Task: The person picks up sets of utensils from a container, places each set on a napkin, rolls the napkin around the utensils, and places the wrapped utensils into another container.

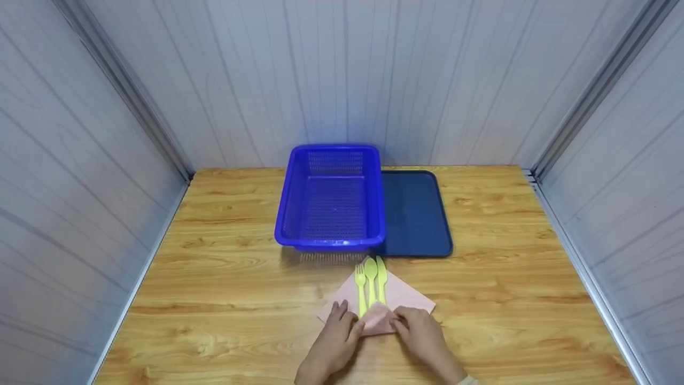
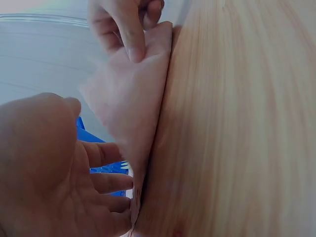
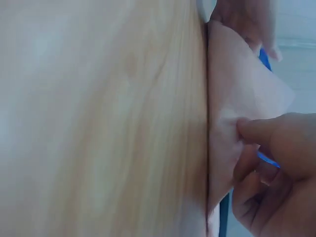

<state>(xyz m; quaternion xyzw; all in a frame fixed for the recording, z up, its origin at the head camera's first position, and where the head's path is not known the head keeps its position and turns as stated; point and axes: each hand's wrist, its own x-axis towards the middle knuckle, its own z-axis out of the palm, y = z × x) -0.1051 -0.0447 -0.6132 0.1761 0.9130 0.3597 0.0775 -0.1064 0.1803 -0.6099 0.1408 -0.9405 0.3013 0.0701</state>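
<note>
A pink paper napkin (image 1: 409,297) lies on the table with a corner pointing away. Side by side on it are a yellow-green fork (image 1: 360,283), spoon (image 1: 371,271) and knife (image 1: 381,274), heads toward the back. The napkin's near corner is folded up over their handle ends, which it hides. My left hand (image 1: 332,339) rests on the napkin's left side, its fingers fairly straight in the left wrist view. At the right of the fold, my right hand (image 1: 425,332) pinches the napkin between thumb and curled fingers, as the right wrist view shows.
Behind the napkin stands a blue plastic basket (image 1: 287,214) with perforated walls. A dark blue tray (image 1: 417,214) lies to its right, partly hidden by the basket. Pale panelled walls (image 1: 342,69) enclose the wooden table (image 1: 230,299) at the back and both sides.
</note>
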